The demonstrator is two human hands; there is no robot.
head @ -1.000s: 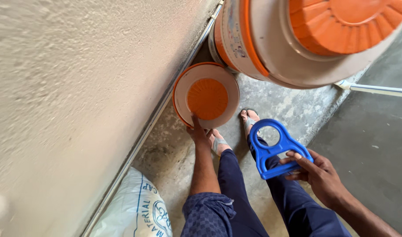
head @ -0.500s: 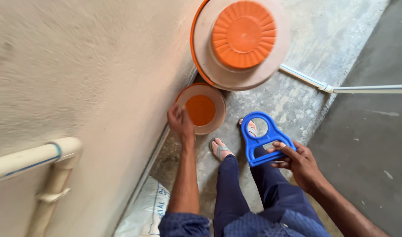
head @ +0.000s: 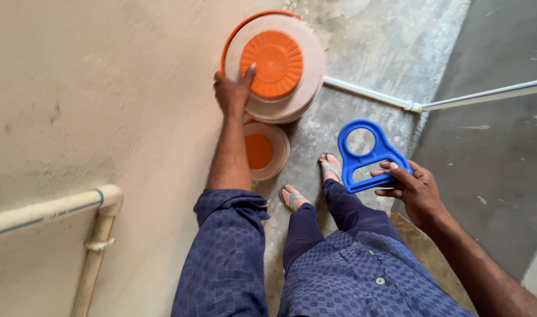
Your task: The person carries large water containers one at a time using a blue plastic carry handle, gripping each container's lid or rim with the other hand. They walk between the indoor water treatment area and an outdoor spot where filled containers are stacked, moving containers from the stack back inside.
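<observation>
1. Fingers of my left hand lie spread on top of the large pale container, the longest fingertip reaching onto its ribbed orange lid; they press flat on it and do not close around anything.
2. That container stands on the grey concrete floor right against the rough plastered wall, with an orange rim showing along its wall side.
3. My right hand grips a blue plastic handle piece by its lower bar, fingers curled over the bar and the thumb on top. The piece has a round hole at its upper end and a wider slot below, and I hold it in the air out to my right, well apart from the container.
4. A smaller round container with an orange middle sits on the floor just below the large one, partly tucked under it and beside my left forearm.
5. My feet in sandals stand on the floor between that smaller container and the blue piece.
6. A thin white pipe runs across the floor from the large container towards the right edge, and a thicker pale pipe is fixed to the wall at lower left.
</observation>
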